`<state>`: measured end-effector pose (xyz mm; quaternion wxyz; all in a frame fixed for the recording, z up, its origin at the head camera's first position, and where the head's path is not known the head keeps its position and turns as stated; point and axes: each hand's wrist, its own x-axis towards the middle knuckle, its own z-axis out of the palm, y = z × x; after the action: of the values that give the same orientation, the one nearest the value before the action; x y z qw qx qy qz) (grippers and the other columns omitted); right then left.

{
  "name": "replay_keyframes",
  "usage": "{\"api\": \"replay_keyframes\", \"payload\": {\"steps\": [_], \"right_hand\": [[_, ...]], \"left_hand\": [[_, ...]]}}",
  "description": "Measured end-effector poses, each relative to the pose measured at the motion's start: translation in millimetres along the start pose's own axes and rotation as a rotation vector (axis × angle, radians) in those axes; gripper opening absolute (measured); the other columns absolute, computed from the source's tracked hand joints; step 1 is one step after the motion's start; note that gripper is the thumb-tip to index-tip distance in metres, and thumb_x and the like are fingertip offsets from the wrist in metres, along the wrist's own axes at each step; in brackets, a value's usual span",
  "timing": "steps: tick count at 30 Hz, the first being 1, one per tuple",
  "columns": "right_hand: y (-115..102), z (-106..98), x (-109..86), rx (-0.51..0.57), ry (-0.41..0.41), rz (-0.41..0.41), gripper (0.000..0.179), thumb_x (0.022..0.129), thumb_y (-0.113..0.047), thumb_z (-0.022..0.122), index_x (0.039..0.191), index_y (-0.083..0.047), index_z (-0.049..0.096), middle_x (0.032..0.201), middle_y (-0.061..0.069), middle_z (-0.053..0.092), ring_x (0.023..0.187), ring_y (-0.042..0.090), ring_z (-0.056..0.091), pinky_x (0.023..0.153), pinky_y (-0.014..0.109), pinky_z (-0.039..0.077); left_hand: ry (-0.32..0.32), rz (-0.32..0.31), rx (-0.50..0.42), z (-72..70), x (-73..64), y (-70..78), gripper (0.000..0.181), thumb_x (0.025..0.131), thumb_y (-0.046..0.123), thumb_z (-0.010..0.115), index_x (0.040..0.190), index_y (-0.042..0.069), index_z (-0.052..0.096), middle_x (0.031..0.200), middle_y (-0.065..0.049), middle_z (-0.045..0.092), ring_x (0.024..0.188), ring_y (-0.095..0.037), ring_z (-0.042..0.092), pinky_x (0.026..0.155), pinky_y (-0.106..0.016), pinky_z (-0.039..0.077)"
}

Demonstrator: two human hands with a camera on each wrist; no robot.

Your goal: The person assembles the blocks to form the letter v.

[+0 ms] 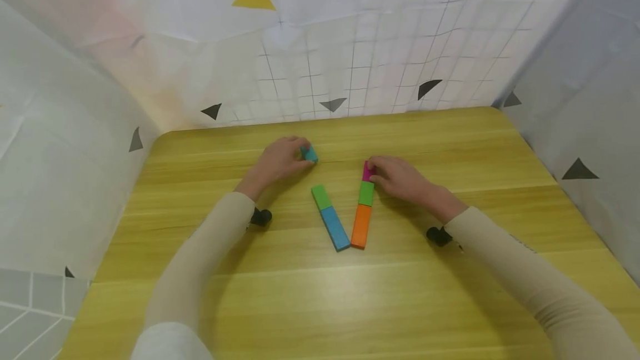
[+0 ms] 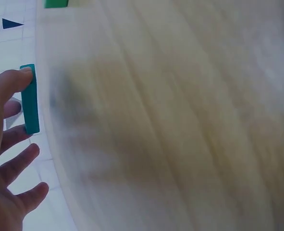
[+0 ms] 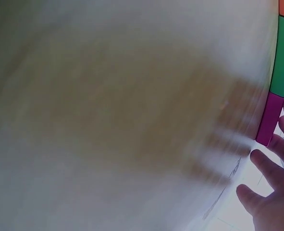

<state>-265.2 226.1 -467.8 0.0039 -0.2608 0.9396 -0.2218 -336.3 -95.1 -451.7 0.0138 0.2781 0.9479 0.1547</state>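
Observation:
On the table lie flat coloured blocks forming two slanted rows that meet at the near end. The left row has a green block [image 1: 321, 197] and a longer blue block [image 1: 335, 229]. In the right row an orange block [image 1: 361, 226], a green block [image 1: 366, 193] and a magenta block [image 1: 367, 172] run end to end. My left hand [image 1: 281, 161] pinches a teal block [image 2: 30, 103] between thumb and fingers, beyond the left row and apart from it. At the far end of the right row, my right hand [image 1: 400, 179] grips the magenta block, its fingers partly covering it.
The wooden table [image 1: 320, 304] has light, patterned sheets hanging behind it and at both sides. Small black cameras [image 1: 261, 217] sit below the wrists, close to the tabletop.

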Motion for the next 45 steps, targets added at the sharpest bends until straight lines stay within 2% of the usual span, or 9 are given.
{"api": "replay_keyframes", "payload": {"steps": [10,23,33,45], "right_hand": [[2,0,-0.6,0.002,-0.006,0.005,0.013,0.098,-0.018,0.062,0.109,-0.011,0.062,0.105,0.003,0.068,0.098,0.022,0.062,0.094,0.043,0.052],[4,1,-0.2,-0.009,-0.017,0.009,0.015,0.099,-0.021,0.061,0.111,-0.013,0.062,0.108,0.003,0.068,0.102,0.023,0.062,0.097,0.044,0.051],[4,2,-0.2,-0.006,-0.02,0.015,0.014,0.099,-0.021,0.061,0.11,-0.013,0.062,0.106,0.002,0.068,0.1,0.022,0.062,0.096,0.044,0.051],[3,1,0.6,-0.01,-0.006,-0.001,0.012,0.098,-0.019,0.062,0.108,-0.011,0.062,0.103,0.003,0.068,0.097,0.022,0.062,0.093,0.043,0.052]], "left_hand": [[0.0,0.0,-0.003,-0.1,-4.6,6.2,0.041,0.091,0.048,0.068,0.121,0.023,0.061,0.118,0.0,0.064,0.104,-0.021,0.06,0.092,-0.041,0.052],[-0.001,0.011,0.004,4.5,-10.9,2.8,0.042,0.09,0.05,0.068,0.121,0.023,0.06,0.122,0.001,0.065,0.105,-0.021,0.06,0.089,-0.041,0.053],[-0.016,0.016,0.038,3.0,-15.4,2.5,0.041,0.09,0.051,0.068,0.119,0.023,0.06,0.119,0.001,0.066,0.103,-0.021,0.062,0.087,-0.04,0.053],[-0.014,0.034,0.027,4.1,-20.4,2.8,0.041,0.091,0.052,0.066,0.12,0.024,0.06,0.122,0.002,0.064,0.102,-0.018,0.061,0.087,-0.039,0.052]]}}
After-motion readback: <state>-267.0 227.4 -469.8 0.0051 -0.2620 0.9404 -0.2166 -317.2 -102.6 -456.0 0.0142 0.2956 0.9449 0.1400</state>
